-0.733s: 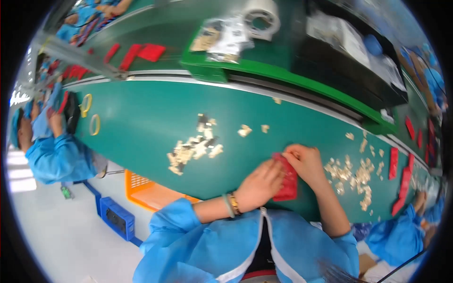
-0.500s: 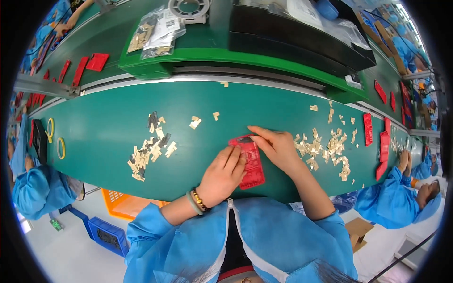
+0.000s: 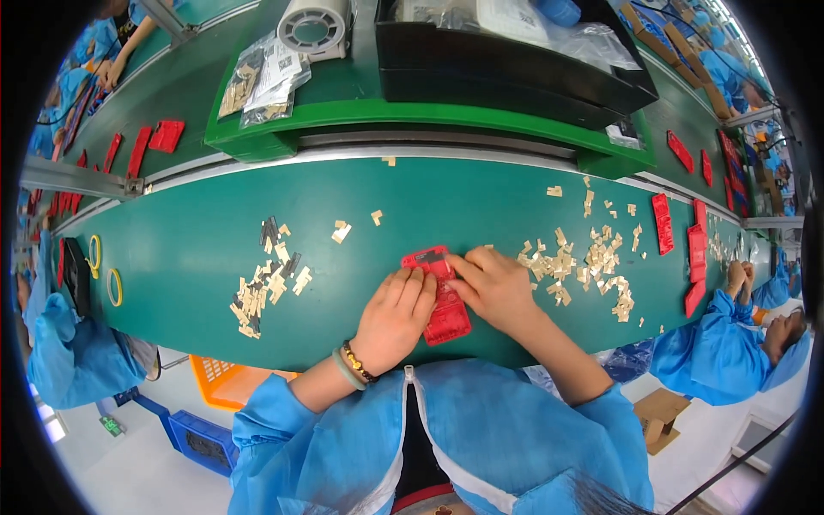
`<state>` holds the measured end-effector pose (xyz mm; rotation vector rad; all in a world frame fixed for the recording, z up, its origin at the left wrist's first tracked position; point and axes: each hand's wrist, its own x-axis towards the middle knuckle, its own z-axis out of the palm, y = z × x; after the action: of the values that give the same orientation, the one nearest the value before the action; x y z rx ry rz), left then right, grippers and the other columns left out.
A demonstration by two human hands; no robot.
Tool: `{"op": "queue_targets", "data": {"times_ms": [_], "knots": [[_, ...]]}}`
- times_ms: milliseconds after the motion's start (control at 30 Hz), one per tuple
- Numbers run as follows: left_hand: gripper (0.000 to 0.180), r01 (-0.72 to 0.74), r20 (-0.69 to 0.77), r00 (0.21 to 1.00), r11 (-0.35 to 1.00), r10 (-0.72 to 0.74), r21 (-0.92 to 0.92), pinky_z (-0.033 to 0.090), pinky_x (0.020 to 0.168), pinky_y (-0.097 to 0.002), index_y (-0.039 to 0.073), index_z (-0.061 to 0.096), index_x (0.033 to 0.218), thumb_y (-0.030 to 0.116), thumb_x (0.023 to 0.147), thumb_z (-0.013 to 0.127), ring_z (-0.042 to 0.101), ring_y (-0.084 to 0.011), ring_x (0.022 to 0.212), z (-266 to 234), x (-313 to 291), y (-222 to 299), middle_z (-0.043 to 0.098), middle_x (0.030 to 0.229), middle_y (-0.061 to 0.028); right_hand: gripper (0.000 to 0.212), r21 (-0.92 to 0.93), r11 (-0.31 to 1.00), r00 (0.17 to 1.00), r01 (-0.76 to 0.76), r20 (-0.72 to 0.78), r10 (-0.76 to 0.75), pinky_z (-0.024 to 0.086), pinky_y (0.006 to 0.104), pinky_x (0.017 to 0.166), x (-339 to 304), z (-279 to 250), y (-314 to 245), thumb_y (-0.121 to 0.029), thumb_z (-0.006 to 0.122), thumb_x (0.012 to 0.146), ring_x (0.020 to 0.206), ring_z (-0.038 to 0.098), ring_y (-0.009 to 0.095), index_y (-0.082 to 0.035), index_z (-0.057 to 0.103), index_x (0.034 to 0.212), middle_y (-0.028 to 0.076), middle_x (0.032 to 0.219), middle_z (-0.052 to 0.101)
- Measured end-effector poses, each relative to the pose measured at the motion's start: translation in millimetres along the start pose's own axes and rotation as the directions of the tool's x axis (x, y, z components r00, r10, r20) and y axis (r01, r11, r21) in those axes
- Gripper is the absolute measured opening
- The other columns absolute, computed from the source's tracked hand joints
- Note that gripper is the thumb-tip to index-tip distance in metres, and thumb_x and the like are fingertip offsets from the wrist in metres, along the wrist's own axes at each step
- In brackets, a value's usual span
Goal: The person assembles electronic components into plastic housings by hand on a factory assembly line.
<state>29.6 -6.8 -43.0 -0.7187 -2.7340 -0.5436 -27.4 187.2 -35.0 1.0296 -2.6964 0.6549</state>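
A red moulded plastic housing lies on the green bench in front of me, its long side running toward me. My left hand holds it down from the left, fingers together over its middle. A small dark strip sits at the housing's far end. Beside that end, my right hand has its fingers bent and thumb against the housing's right edge; whatever is between the fingertips is too small to make out. Flat beige pieces lie scattered to the right, and a heap of beige and dark pieces to the left.
A green raised shelf spans the far side, bearing a black bin, a white roll and bagged pieces. Red housings line the right end, near a co-worker. Yellow tape rolls lie at left.
My right hand's fingers have drawn in closer over the housing's far end, where the index finger was stretched out before. The whole view has shifted slightly.
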Motion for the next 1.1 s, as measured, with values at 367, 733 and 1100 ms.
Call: {"op": "queue_targets", "data": {"times_ms": [367,733,1100], "knots": [[0.049,-0.003,0.057,0.998,0.999,0.0,0.054,0.048,0.074,-0.0343,-0.007,0.056,0.118,0.022,0.08,0.066,0.053,-0.0242,0.085,11,33,2,0.053,0.094,-0.0104,0.025,0.16,0.956,0.95,0.246,0.154,-0.27,0.049,0.0271,0.074,-50,-8,-16,-0.019,0.062,0.079,0.087,0.058,0.015,-0.012,0.063,0.102,0.002,0.106,0.059],[0.052,0.03,0.139,0.99,1.0,-0.029,-0.005,0.044,0.086,-0.0437,-0.007,0.053,0.123,0.016,0.079,0.067,0.051,-0.032,0.098,1,28,-2,0.054,0.107,-0.0153,0.009,0.164,0.919,0.927,0.359,0.055,-0.371,0.046,0.0289,0.068,-53,2,-17,-0.018,0.057,0.077,0.084,0.057,0.016,-0.011,0.055,0.082,0.003,0.088,0.052],[0.077,-0.194,0.461,0.867,0.98,0.188,-0.036,0.02,0.108,-0.0638,-0.004,0.036,0.139,0.04,0.082,0.064,0.027,-0.0494,0.135,-28,-49,-30,0.03,0.147,-0.0294,0.024,-0.313,0.943,0.935,-0.11,-0.355,-0.008,0.049,0.0359,0.071,57,-13,114,-0.009,0.058,0.073,0.083,0.06,0.025,-0.005,0.059,0.096,0.009,0.097,0.058]]}}
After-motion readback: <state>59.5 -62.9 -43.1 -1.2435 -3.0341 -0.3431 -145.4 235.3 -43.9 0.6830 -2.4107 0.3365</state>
